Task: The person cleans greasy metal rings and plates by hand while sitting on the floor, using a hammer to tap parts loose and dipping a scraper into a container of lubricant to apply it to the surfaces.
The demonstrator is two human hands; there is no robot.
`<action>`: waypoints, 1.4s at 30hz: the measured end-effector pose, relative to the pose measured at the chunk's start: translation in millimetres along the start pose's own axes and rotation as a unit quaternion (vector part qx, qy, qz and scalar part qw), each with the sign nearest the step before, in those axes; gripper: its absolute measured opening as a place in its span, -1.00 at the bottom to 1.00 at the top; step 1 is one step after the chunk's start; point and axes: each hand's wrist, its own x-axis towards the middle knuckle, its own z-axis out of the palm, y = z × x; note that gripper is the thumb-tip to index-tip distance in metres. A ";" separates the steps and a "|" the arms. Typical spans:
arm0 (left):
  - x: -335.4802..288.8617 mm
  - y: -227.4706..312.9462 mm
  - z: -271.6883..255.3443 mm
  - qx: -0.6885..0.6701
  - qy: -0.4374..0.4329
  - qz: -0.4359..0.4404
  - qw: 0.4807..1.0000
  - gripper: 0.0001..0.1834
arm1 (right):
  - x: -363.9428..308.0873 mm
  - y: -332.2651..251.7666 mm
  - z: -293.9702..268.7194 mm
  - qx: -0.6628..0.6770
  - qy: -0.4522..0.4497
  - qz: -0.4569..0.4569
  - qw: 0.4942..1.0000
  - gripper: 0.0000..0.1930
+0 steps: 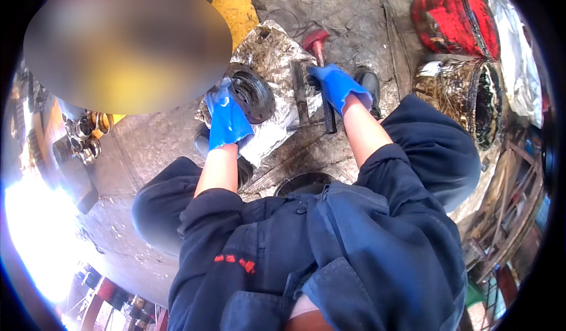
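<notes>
My left hand point(227, 114), in a blue rubber glove, grips the left rim of a dark, greasy, ring-shaped metal part point(257, 95). The part is tilted on a crumpled, soiled silvery sheet point(272, 136). My right hand point(339, 86), gloved the same way, is closed around the handle of a hammer with a red head point(315, 38). Its black grip sticks out below the glove toward me. A flat dark metal bar point(300, 95) lies on the sheet between my hands. The fingertips of both hands are partly hidden.
A red bucket point(451, 21) and a grimy drum point(454, 92) lie at the far right. A dark round container point(305, 183) is close in front of me. Shiny metal rings point(88, 132) sit at the left. Scrap metal point(507, 201) is piled at the right. A blurred patch covers the upper left.
</notes>
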 end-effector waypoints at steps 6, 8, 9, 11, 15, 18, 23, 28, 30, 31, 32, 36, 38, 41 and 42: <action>-2.8 -3.9 -1.1 0.013 -0.023 0.008 1.000 -0.23 | -17.2 -34.0 12.3 -0.326 0.190 -0.185 0.907 -0.22; -3.3 -6.1 4.9 0.025 -0.045 0.008 0.999 -0.22 | -34.8 -42.8 38.9 -0.211 0.104 -0.210 0.949 -0.14; -1.8 -7.1 9.0 0.031 -0.058 0.008 0.998 -0.21 | -39.1 -45.2 52.8 -0.154 0.014 -0.208 0.966 -0.08; 2.3 -2.9 25.6 0.038 -0.100 0.014 0.994 -0.20 | -50.8 -49.5 73.0 -0.036 -0.169 -0.198 0.965 0.03; -5.5 19.8 49.6 -0.106 -0.108 -0.079 0.985 -0.16 | -96.4 -57.9 110.1 -0.021 -0.131 -0.225 0.965 -0.12; -14.5 39.9 33.4 -0.101 0.004 -0.130 0.986 -0.36 | -109.7 -68.1 103.6 -0.239 -0.017 -0.180 0.954 -0.23; -5.9 25.5 -55.4 0.476 0.113 0.135 0.862 -0.49 | -67.5 -55.7 74.0 -0.297 -0.041 -0.154 0.942 -0.15; -31.8 -3.4 -33.2 0.760 0.064 0.164 0.626 -0.59 | -79.4 -68.2 101.9 -0.369 -0.010 -0.184 0.911 -0.08; -6.0 -24.9 -52.3 0.820 0.004 0.160 0.550 -0.63 | -83.5 -76.6 118.1 -0.379 -0.022 -0.176 0.908 -0.07; 1.8 -30.4 -44.6 0.842 -0.005 0.129 0.523 -0.60 | -75.9 -63.1 118.5 -0.321 0.001 -0.237 0.917 -0.12; 4.0 -39.0 -36.5 0.863 -0.010 0.103 0.494 -0.57 | -66.7 -55.3 117.5 -0.320 0.017 -0.246 0.915 -0.13; 16.2 -74.7 -52.7 0.810 -0.013 0.246 0.533 -0.52 | -37.0 -38.4 115.3 -0.274 0.024 -0.238 0.931 -0.32; 19.4 -77.6 -55.4 0.776 0.015 0.229 0.587 -0.51 | -37.0 -38.6 117.7 -0.245 0.007 -0.219 0.945 -0.27; 31.5 -102.3 -81.6 0.773 0.062 0.178 0.605 -0.51 | -53.2 -55.6 121.4 -0.187 -0.016 -0.216 0.958 -0.32; 36.8 -105.1 -79.7 0.783 0.067 0.171 0.594 -0.49 | -52.1 -54.7 118.9 -0.188 -0.004 -0.193 0.963 -0.35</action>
